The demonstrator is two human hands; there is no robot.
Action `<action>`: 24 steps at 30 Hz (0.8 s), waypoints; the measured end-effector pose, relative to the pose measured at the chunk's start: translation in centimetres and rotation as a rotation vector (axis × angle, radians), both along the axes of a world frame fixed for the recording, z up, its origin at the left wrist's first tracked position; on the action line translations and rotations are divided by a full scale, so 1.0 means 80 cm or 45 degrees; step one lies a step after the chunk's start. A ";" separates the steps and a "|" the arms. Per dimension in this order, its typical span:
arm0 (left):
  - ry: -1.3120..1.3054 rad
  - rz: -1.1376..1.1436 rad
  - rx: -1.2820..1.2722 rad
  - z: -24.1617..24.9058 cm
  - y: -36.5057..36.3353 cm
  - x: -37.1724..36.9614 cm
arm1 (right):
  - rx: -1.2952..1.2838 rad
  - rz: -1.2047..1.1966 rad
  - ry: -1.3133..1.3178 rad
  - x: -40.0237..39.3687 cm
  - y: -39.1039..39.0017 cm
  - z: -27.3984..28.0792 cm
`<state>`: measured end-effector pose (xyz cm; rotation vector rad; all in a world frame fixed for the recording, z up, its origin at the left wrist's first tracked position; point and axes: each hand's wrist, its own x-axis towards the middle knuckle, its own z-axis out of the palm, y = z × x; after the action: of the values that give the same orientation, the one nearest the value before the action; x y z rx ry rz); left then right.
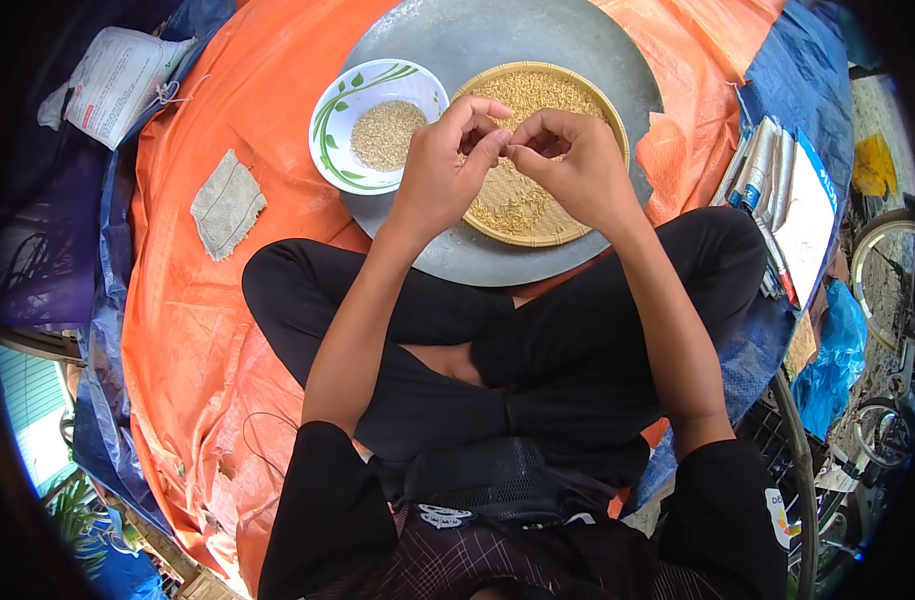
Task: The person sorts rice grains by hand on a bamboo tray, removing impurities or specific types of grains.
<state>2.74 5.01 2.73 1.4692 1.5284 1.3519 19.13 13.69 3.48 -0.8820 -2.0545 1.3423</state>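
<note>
My left hand (449, 165) and my right hand (575, 165) meet fingertip to fingertip above a round woven tray (617, 118). Both are pinched closed; whatever sits between the fingertips is too small to make out. Yellowish unhusked grain (532, 92) covers much of the tray, with a thinner patch of bare weave near its middle. To the left stands a white bowl (329, 120) with a green leaf pattern, holding a heap of paler grain (385, 136). Bowl and tray both rest on a large round grey metal sheet (447, 255).
An orange tarp (207, 330) spreads under everything, with a scrap of grey woven cloth (227, 205) on it. My crossed legs (377, 330) border the metal sheet. Folded sacks (777, 190) lie at right, a white printed bag (127, 85) at upper left. A bicycle wheel (862, 270) shows far right.
</note>
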 end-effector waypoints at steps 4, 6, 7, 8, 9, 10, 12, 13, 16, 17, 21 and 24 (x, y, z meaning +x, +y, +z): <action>0.258 -0.023 0.137 0.013 -0.001 -0.011 | -0.147 -0.013 0.050 0.005 0.006 0.004; 0.406 -0.019 0.234 0.016 -0.001 -0.013 | -0.249 0.012 0.112 0.007 0.009 0.003; 0.440 -0.011 0.280 0.014 -0.001 -0.013 | -0.301 0.024 0.143 0.008 0.009 0.003; 0.474 -0.002 0.325 0.013 -0.002 -0.013 | -0.308 0.040 0.125 0.008 0.010 0.003; 0.516 -0.011 0.353 0.012 -0.002 -0.013 | -0.315 0.057 0.107 0.009 0.010 0.004; 0.559 -0.020 0.382 0.012 -0.003 -0.013 | -0.321 0.073 0.090 0.008 0.010 0.004; 0.618 -0.030 0.410 0.011 -0.004 -0.015 | -0.330 0.080 0.096 0.008 0.009 0.002; 0.634 -0.030 0.410 0.011 -0.004 -0.016 | -0.334 0.083 0.100 0.008 0.009 0.002; 0.603 -0.033 0.377 0.014 -0.005 -0.018 | -0.328 0.095 0.092 0.007 0.009 0.005; 0.579 -0.036 0.361 0.015 -0.005 -0.019 | -0.316 0.084 0.106 0.007 0.008 0.007; 0.455 -0.067 0.257 0.023 -0.005 -0.020 | -0.218 0.063 0.176 0.006 0.005 0.014; 0.403 -0.111 0.215 0.024 -0.006 -0.023 | -0.074 0.073 0.246 0.005 0.003 0.016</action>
<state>0.93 4.52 4.64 1.9071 1.5480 1.2674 19.56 13.91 4.78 -0.6930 -1.9139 1.4639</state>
